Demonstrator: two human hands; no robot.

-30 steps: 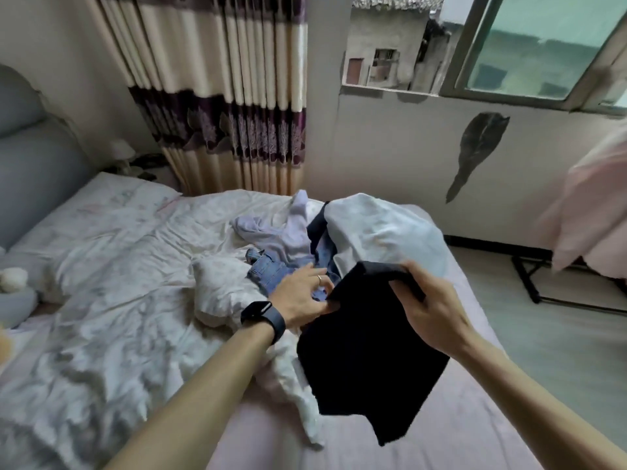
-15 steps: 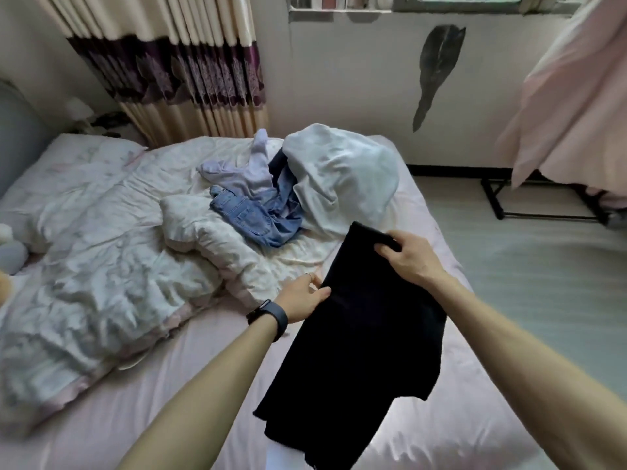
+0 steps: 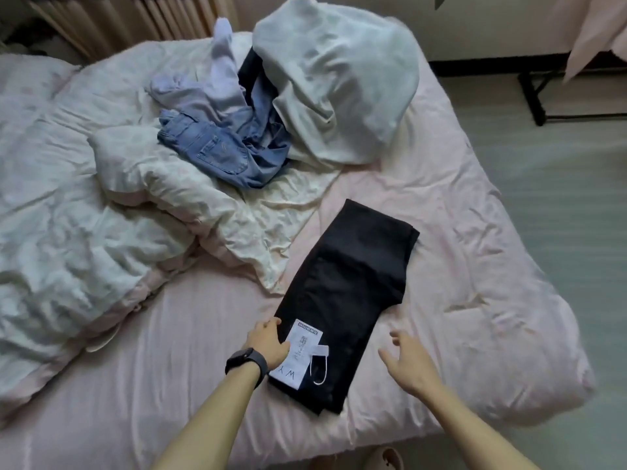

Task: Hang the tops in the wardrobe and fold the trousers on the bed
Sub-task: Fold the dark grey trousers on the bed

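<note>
Since the earlier frame the black trousers (image 3: 349, 283) have come down out of the air and now lie flat, doubled lengthwise, on the bed (image 3: 475, 232). The left hand (image 3: 268, 342) touches their near edge beside the paper tag (image 3: 300, 354); whether its fingers (image 3: 273, 323) pinch the cloth cannot be told. The right hand (image 3: 407, 361) hovers just beside, spread, holding nothing. Further folding probably remains; jeans (image 3: 217, 150) and pale tops (image 3: 339, 89) lie heaped behind.

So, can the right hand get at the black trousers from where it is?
Probably yes: the right hand hovers open just beside the black trousers, with only bare pink sheet between them.
</note>
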